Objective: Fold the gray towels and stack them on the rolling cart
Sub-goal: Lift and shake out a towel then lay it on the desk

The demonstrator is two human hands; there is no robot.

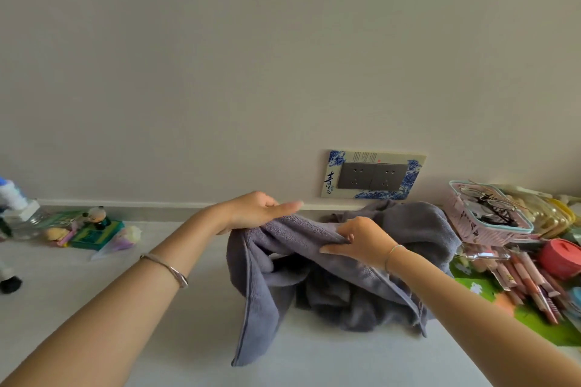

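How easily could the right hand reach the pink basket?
Probably yes, once it lets go: the right hand pinches the towel. The basket sits nearby on its right, with only heaped towel between.

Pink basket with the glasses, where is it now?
Head view, far right: the pink basket sits just right of the gray towels, below-right of the wall socket, behind a red container.

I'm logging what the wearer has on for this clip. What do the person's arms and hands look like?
Both arms are bare: no sleeves, no gloves. The wrist of the left hand carries a plain silver bangle; that of the right hand a thin pale cord bracelet. No rings are visible.
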